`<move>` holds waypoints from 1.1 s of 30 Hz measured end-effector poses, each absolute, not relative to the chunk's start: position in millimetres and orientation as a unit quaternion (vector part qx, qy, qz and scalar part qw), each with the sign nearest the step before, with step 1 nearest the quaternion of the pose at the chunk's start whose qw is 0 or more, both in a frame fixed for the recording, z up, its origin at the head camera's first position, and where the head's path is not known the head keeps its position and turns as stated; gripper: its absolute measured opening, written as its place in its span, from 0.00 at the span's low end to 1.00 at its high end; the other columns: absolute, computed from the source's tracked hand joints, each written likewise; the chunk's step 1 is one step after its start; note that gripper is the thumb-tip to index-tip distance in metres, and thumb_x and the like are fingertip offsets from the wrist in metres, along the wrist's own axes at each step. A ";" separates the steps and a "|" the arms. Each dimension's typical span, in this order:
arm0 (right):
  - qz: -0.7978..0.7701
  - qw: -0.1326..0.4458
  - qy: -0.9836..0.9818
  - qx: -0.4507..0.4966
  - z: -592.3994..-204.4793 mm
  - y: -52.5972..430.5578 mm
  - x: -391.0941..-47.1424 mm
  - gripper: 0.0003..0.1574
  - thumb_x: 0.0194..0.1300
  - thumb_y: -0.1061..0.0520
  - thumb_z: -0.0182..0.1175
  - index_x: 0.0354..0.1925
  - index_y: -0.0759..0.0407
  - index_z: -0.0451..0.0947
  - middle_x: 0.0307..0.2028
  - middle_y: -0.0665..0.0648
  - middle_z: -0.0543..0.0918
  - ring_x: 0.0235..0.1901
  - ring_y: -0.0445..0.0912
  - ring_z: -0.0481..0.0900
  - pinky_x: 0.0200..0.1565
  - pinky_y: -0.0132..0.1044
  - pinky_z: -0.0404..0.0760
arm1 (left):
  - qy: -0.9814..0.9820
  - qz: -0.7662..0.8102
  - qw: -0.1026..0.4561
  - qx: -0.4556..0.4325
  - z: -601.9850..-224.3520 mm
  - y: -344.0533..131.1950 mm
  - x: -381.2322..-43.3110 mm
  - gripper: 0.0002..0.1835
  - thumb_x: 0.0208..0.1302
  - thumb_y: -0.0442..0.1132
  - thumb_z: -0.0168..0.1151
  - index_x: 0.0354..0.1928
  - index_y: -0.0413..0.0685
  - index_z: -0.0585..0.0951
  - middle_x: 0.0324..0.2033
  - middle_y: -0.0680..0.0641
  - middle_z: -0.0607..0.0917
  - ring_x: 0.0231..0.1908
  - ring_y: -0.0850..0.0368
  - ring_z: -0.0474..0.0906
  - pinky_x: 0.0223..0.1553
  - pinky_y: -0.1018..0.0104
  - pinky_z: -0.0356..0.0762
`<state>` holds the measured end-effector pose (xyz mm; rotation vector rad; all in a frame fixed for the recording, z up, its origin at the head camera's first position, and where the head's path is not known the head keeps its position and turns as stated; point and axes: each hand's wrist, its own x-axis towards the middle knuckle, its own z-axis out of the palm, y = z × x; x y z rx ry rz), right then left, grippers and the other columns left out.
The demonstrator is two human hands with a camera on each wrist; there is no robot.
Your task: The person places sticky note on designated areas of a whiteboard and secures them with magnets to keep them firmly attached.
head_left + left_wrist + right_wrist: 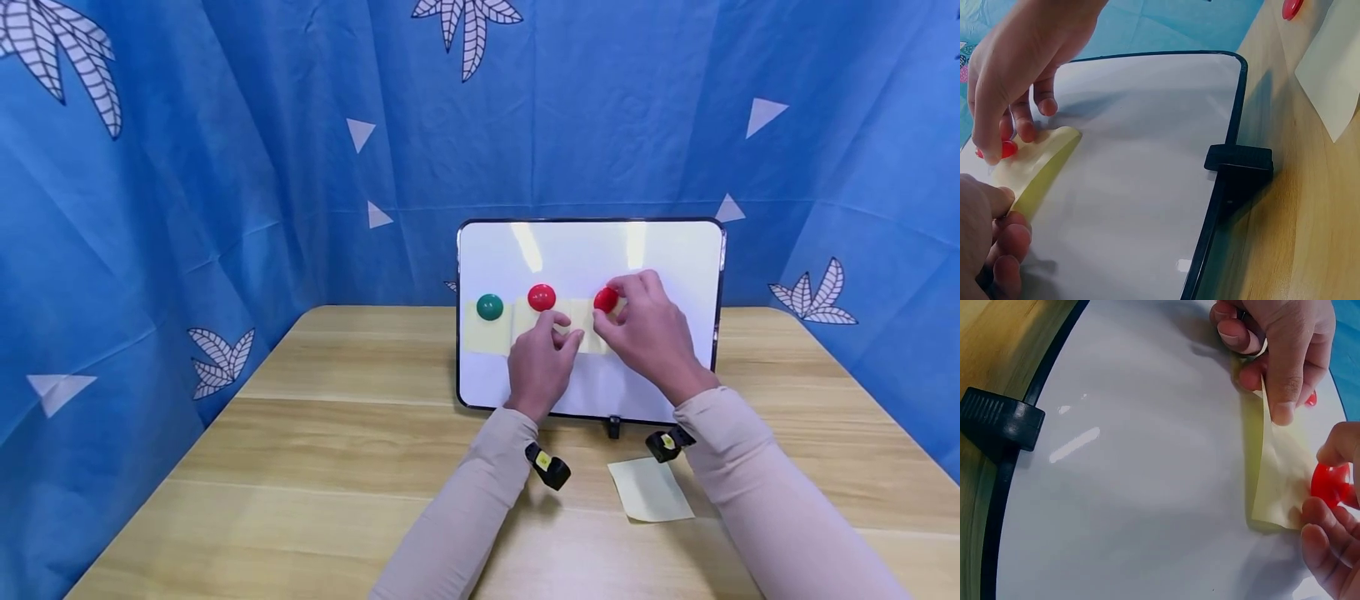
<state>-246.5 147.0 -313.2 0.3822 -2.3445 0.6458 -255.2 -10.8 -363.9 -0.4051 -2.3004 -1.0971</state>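
Observation:
My left hand (543, 362) pinches the left edge of a pale yellow sticky note (1282, 478) between thumb and fingers, at the front of the whiteboard (592, 387). The note's lower edge curls off the board in both wrist views. My right hand (648, 329) grips a round red magnet (1330, 483) by its sides, at the top of that note. To the left, another red magnet (542, 297) sits at the top of a second note (523, 315), partly behind my left hand. A green magnet (490, 307) sits at the top of a third note (486, 335).
A loose sticky note (651, 490) lies on the wooden table (315, 450) near my right forearm. Beside it in the left wrist view is one more red magnet (1292, 8). A black clip foot (613, 427) supports the board's lower edge. Blue curtain (600, 125) hangs behind.

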 end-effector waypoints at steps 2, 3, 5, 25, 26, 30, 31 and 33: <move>0.240 0.338 -0.899 0.143 -313.1 146.4 -246.9 0.29 0.55 0.57 0.74 0.52 0.64 0.75 0.46 0.64 0.74 0.32 0.52 0.79 0.32 0.48 0.84 | -0.857 -0.409 0.275 -0.150 -363.7 -10.7 -254.9 0.14 0.67 0.48 0.67 0.48 0.49 0.80 0.27 0.52 0.86 0.28 0.63 0.80 0.31 0.73 0.74; 0.237 0.340 -0.899 0.141 -313.0 146.0 -247.2 0.29 0.54 0.57 0.74 0.52 0.64 0.76 0.46 0.64 0.74 0.31 0.52 0.79 0.32 0.48 0.84 | -0.858 -0.409 0.274 -0.150 -363.7 -10.5 -254.8 0.14 0.67 0.48 0.67 0.48 0.49 0.80 0.27 0.52 0.87 0.28 0.63 0.80 0.31 0.73 0.74; 0.231 0.343 -0.900 0.139 -312.7 145.1 -247.6 0.29 0.54 0.57 0.74 0.52 0.65 0.76 0.45 0.64 0.74 0.30 0.52 0.78 0.31 0.49 0.84 | -0.858 -0.409 0.273 -0.150 -363.2 -10.4 -255.0 0.14 0.67 0.48 0.67 0.48 0.49 0.80 0.27 0.52 0.86 0.28 0.63 0.80 0.31 0.73 0.73; 0.204 0.356 -0.903 0.132 -314.2 141.2 -249.9 0.31 0.53 0.56 0.75 0.54 0.66 0.78 0.45 0.66 0.74 0.29 0.55 0.80 0.32 0.51 0.84 | -0.858 -0.411 0.271 -0.144 -363.0 -12.8 -257.3 0.14 0.66 0.48 0.68 0.46 0.49 0.80 0.26 0.53 0.86 0.28 0.63 0.80 0.32 0.74 0.73; 0.204 0.355 -0.903 0.132 -314.2 141.1 -249.9 0.31 0.53 0.56 0.75 0.54 0.66 0.78 0.45 0.66 0.74 0.29 0.55 0.80 0.32 0.51 0.84 | -0.858 -0.411 0.271 -0.143 -363.2 -13.0 -257.2 0.14 0.66 0.48 0.68 0.46 0.49 0.80 0.26 0.53 0.86 0.28 0.63 0.80 0.31 0.74 0.73; 0.205 0.355 -0.902 0.134 -313.9 141.5 -248.6 0.32 0.53 0.57 0.75 0.54 0.66 0.78 0.46 0.66 0.75 0.27 0.54 0.79 0.32 0.50 0.84 | -0.858 -0.411 0.272 -0.145 -363.4 -13.5 -256.4 0.14 0.66 0.48 0.68 0.46 0.49 0.80 0.25 0.53 0.85 0.27 0.64 0.79 0.31 0.74 0.72; 0.207 0.355 -0.902 0.135 -313.9 141.7 -247.8 0.31 0.53 0.57 0.75 0.54 0.66 0.78 0.46 0.66 0.75 0.27 0.53 0.79 0.32 0.49 0.84 | -0.857 -0.411 0.273 -0.146 -363.5 -13.5 -256.1 0.14 0.66 0.48 0.68 0.46 0.49 0.80 0.25 0.53 0.85 0.27 0.64 0.79 0.31 0.74 0.72; 0.212 0.356 -0.900 0.135 -313.8 142.5 -245.7 0.30 0.54 0.57 0.74 0.54 0.66 0.78 0.46 0.66 0.75 0.27 0.52 0.78 0.32 0.49 0.84 | -0.857 -0.410 0.274 -0.148 -363.9 -13.4 -255.3 0.13 0.67 0.48 0.68 0.46 0.49 0.80 0.24 0.54 0.84 0.26 0.64 0.78 0.30 0.75 0.72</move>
